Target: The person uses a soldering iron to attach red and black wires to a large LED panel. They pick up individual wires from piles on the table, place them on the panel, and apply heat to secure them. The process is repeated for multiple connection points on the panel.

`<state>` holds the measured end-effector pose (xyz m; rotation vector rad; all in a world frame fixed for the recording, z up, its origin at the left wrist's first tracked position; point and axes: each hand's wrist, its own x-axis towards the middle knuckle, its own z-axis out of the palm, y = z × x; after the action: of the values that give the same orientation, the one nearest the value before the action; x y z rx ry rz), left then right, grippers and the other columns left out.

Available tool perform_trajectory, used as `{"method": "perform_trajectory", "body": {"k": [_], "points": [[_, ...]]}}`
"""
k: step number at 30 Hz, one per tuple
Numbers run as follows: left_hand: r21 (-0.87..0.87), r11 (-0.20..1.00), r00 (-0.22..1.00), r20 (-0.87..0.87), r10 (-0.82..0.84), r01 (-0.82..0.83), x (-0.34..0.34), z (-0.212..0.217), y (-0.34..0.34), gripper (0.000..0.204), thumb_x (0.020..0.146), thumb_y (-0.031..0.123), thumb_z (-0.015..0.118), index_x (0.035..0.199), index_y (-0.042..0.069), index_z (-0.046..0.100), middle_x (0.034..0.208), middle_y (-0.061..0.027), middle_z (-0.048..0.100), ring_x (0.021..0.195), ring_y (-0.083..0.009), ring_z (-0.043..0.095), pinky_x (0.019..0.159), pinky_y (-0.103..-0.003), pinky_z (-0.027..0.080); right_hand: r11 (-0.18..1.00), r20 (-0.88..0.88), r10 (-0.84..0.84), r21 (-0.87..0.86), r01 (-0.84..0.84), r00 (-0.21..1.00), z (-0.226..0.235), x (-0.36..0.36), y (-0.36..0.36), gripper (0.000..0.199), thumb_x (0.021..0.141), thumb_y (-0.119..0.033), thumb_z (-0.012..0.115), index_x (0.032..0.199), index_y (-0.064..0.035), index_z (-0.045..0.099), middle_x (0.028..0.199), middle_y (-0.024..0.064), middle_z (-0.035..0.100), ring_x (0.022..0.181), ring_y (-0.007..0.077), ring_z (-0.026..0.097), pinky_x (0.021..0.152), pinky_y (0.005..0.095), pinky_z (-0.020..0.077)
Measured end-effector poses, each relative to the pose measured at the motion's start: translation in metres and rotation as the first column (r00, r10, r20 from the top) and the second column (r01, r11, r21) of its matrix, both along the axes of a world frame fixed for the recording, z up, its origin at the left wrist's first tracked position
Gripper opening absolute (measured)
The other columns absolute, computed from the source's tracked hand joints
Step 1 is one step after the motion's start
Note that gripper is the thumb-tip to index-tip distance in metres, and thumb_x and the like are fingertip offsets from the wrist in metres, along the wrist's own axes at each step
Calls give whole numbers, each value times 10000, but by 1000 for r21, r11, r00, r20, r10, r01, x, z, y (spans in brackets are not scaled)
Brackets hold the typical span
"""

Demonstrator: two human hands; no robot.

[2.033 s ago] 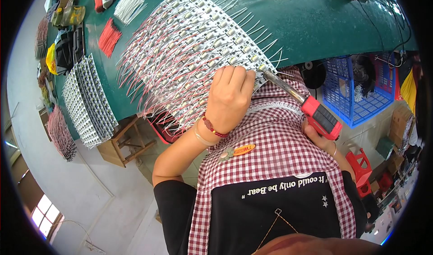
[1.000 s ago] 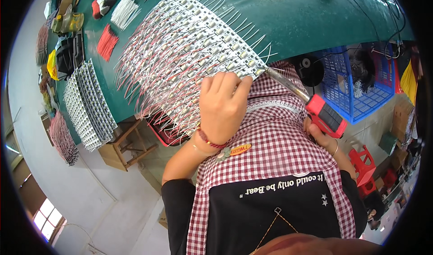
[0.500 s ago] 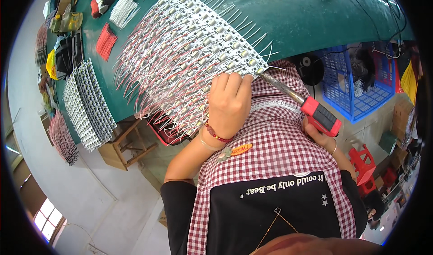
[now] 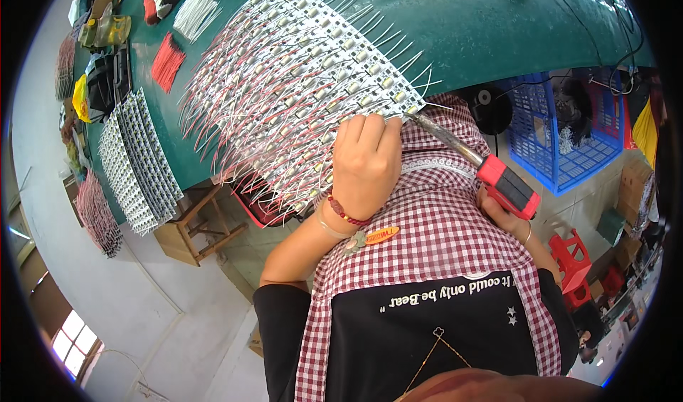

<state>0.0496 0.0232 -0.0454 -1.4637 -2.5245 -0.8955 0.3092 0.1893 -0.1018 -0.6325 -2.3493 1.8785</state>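
A wide sheet of white circuit boards [image 4: 313, 18], set with rows of small components and bristling with red and white wires [image 4: 245, 128], lies on the table and reaches over its near edge. At its near right corner my left hand [image 4: 366, 160] is closed, fingertips against the boards; what they pinch is hidden. My right hand [image 4: 499, 211] grips the red and black handle of a soldering iron [image 4: 506, 186]. The iron's metal barrel points up and left, its tip at the board corner close to my left fingers.
On the green table [image 4: 484, 25] lie red wires [image 4: 168, 62], white wires [image 4: 196, 12] and another stack of boards [image 4: 139, 164]. Below the edge are a wooden stool [image 4: 196, 228], a red tray [image 4: 260, 206], a blue crate [image 4: 562, 167] and a red plastic stool [image 4: 569, 260].
My left hand and the soldering iron have shifted very slightly to the right, along with the corner of the boards. Both grips look the same.
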Motion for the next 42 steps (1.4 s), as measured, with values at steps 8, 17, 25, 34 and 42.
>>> {"method": "perform_trajectory", "body": {"k": [8,17,25,34,42], "points": [[-7,1000,1000,-1,4,-4,1,-1,1,197,714,-57,637,896,16,654,712,-80,442,684,-249,485,627,-374,405,993,35,-4,-115,8,999,9,0,4,101,725,-95,678,765,-36,607,716,67,595,627,224,570,578,337,442],[-154,986,995,-86,42,-55,3,6,-3,163,738,37,681,892,88,667,749,-22,494,712,-207,508,667,-336,357,991,46,-8,-132,14,999,16,-7,5,119,732,-121,686,763,-40,605,725,67,594,648,227,570,595,342,440],[-137,974,981,-89,170,-181,-19,12,-2,96,774,105,698,840,109,629,836,-21,556,801,-216,521,695,-363,365,983,104,-17,-181,36,994,22,-18,4,128,752,-116,685,801,-18,621,746,74,612,663,216,585,615,332,462],[-224,957,983,-64,173,-183,-22,12,9,95,785,100,672,803,96,579,844,-45,540,814,-238,513,697,-380,362,984,3,-51,-171,51,999,21,-31,-2,112,760,-91,677,817,-11,622,732,69,606,650,199,579,609,319,463],[-153,977,987,21,157,-152,-17,2,5,34,820,67,581,823,78,549,810,-77,500,807,-247,492,740,-382,367,995,-9,-5,-95,4,1000,21,-34,-2,125,738,-96,681,813,-17,620,727,85,601,661,246,582,603,342,463]]}}
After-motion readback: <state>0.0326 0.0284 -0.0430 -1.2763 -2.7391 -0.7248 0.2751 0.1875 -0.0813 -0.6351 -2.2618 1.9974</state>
